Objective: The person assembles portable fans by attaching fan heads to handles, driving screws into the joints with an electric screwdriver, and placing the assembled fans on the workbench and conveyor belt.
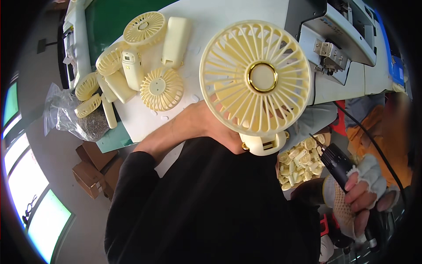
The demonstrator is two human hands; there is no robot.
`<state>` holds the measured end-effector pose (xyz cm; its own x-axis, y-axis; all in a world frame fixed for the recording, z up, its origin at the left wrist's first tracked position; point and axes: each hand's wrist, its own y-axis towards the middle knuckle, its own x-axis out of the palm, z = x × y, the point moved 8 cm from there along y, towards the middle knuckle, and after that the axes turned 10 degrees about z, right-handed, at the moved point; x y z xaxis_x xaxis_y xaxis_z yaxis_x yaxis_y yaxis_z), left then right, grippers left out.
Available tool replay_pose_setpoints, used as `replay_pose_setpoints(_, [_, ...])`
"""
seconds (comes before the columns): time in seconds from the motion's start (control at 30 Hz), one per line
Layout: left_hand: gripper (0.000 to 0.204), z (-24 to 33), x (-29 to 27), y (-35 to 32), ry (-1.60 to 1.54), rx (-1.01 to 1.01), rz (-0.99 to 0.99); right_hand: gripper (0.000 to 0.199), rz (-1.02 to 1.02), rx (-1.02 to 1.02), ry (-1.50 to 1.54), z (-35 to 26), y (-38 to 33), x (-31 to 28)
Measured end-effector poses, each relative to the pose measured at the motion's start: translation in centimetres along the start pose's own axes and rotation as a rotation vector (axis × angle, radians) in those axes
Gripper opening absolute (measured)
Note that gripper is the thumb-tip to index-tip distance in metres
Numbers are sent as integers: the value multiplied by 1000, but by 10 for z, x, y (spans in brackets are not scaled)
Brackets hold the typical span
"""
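My left hand (222,134) is bare and closed around a cream handheld fan (263,77) close in front of me. The fan's round grille faces up, with a gold ring at its hub and its short neck pointing toward me. It hides most of my fingers. Out to the right, my right hand (362,189) wears a white glove that leaves fingertips bare. It grips a black electric screwdriver (337,160), whose thin bit points up and left, apart from the fan.
More cream fans (161,89) and fan parts lie on the white table (132,119) at the left, beside a clear plastic bag (66,112). A metal machine (334,48) stands at the far right. Below it, a box holds many small fan parts (302,165). A black cable (373,141) hangs at the right.
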<state>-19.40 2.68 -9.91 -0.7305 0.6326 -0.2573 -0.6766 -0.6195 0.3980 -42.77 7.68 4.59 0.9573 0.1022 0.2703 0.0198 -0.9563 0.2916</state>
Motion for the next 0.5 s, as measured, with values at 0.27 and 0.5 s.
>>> replay_pose_setpoints(0.27, [31,15,-74,68,358,-417,197,41,284,-11,101,46,-23,-9])
replay_pose_setpoints(0.5, [40,-77,-199,165,965,-373,193,39,310,10,173,58,-37,-17])
